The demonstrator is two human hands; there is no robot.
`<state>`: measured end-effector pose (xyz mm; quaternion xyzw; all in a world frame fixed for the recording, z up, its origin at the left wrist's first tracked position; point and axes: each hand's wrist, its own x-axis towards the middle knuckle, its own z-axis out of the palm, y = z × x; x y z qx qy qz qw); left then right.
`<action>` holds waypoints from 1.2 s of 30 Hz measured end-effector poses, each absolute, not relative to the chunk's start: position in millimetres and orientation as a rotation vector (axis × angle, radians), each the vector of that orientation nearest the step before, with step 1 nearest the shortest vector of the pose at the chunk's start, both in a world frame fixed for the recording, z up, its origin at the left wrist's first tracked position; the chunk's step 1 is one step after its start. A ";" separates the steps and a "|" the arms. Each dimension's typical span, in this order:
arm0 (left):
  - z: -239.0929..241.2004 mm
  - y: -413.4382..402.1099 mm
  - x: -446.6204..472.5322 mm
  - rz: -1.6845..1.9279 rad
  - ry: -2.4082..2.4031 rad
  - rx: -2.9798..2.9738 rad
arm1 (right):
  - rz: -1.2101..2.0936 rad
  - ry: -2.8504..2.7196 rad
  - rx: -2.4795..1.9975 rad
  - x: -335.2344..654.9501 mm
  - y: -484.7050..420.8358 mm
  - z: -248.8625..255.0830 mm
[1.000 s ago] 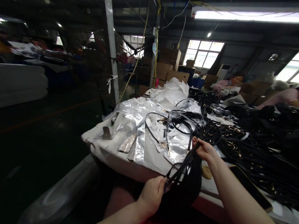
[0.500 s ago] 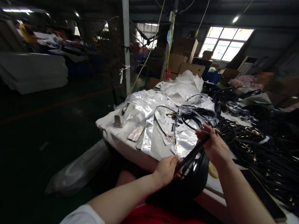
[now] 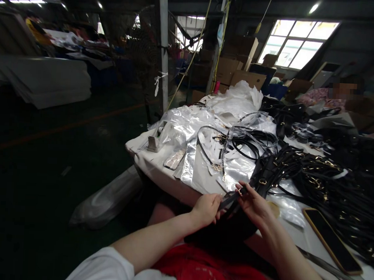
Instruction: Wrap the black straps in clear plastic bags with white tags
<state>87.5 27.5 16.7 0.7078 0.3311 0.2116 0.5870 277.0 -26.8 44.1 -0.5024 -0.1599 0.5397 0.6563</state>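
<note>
A white-covered table (image 3: 149,161) is seen filling the middle of the view, and its right half is buried under a heap of black straps (image 3: 328,179) with gold clips. Its left half is spread with clear plastic bags (image 3: 181,127), and a phone (image 3: 331,241) is laid flat near the right edge. At the near edge of the table, just above the lap, one black strap (image 3: 228,201) is held between both hands over a dark bundle that cannot be made out. Its long axis is set on a slant, from lower left to upper right, with the far end pointed towards the heap, where it is lost among the other straps. The left hand (image 3: 206,209) is closed around the strap's near end. The right hand (image 3: 254,205) is curled, with the strap pinched between its fingertips just beside a small gold buckle (image 3: 241,191). Tangling is judged the main risk: because the far end lies among the heap, neighbouring straps or their clips could be dragged along by a pull. The buckle could also be snagged on a loose bag, or the thin strap could be let slip from so light a pinch.
</note>
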 end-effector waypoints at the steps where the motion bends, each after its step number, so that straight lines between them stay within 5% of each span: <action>1: 17.0 27.1 88.9 0.499 0.776 1.608 | 1.187 -0.364 -1.125 279.2 -25.0 49.8; 18: 115.0 38.7 132.9 0.834 0.351 1.432 | 0.911 -0.764 -1.242 271.2 -11.3 184.4; 36: 140.7 33.4 141.3 0.772 0.192 1.308 | 0.856 -0.872 -1.284 271.7 -18.4 219.1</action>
